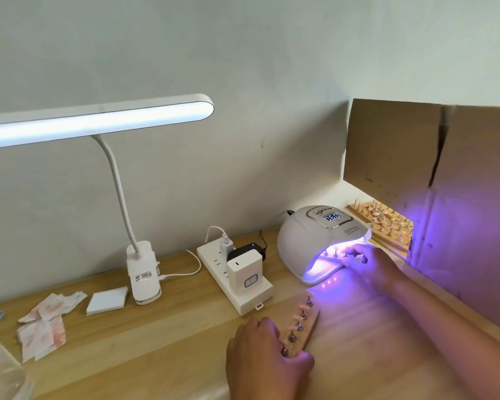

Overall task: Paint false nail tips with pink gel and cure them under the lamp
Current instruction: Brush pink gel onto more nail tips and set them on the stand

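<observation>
At the far left, the stained wipes (42,324) and the stack of white pads (107,300) lie well apart from the work. The desk lamp (143,272) stands behind them, so that side of the table (156,356) offers the widest open room. The power strip (237,287), with adapters plugged in, lies just left of the wooden holder strip (303,324). A careless sideways slide could knock the holder's far end against it and jolt the pink nail tips (302,307) on their pegs. The left hand (266,362) has its grip closed round the near end of this holder, thumb across the end and fingers over the left edge. The fingers sit close to the nearest pegs, and if the gel is wet, brushing it would likely smear it. Ahead, the curing lamp (321,241) glows violet, and a second strip of tips (331,254) lies in its mouth. The right hand (370,264) is at that mouth with bent fingers on the strip; I cannot tell whether its grip pinches or only pushes. The opening looks low, so tips lifted in passing could scrape the hood. To the right, room is tight. A board crowded with more tips (387,223) lies behind the lamp, and a cardboard sheet (416,154) walls in the table's right side near the forearm.
</observation>
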Available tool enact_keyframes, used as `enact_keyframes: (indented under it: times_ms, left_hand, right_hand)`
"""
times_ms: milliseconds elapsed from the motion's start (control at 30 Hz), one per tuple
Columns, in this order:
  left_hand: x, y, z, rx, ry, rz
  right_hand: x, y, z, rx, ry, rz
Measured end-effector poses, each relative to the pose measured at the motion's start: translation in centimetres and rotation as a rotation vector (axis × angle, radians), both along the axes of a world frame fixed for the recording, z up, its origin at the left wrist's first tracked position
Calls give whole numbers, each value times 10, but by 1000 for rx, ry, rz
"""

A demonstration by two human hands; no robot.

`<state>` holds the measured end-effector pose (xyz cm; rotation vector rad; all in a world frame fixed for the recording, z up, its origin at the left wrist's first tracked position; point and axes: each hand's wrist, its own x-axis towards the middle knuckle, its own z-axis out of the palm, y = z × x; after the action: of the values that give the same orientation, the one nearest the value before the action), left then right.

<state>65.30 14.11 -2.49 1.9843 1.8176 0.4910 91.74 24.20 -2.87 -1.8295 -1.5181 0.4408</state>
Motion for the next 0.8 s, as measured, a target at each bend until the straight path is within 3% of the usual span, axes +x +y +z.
enact_keyframes:
  times_ms: [167, 333, 600, 800]
  left_hand:
    - [23, 10, -5, 22, 3, -34]
    - [56, 28, -1, 32, -14, -39]
    - [89, 56, 0, 42, -115, -86]
    - [91, 62, -7, 96, -102, -7]
  right_hand:
    - [19, -41, 0, 31, -95, -99]
    - [35, -71, -6, 111, 2, -363]
    - [22, -45, 3, 105, -214, -632]
    - [25, -26, -10, 30, -256, -713]
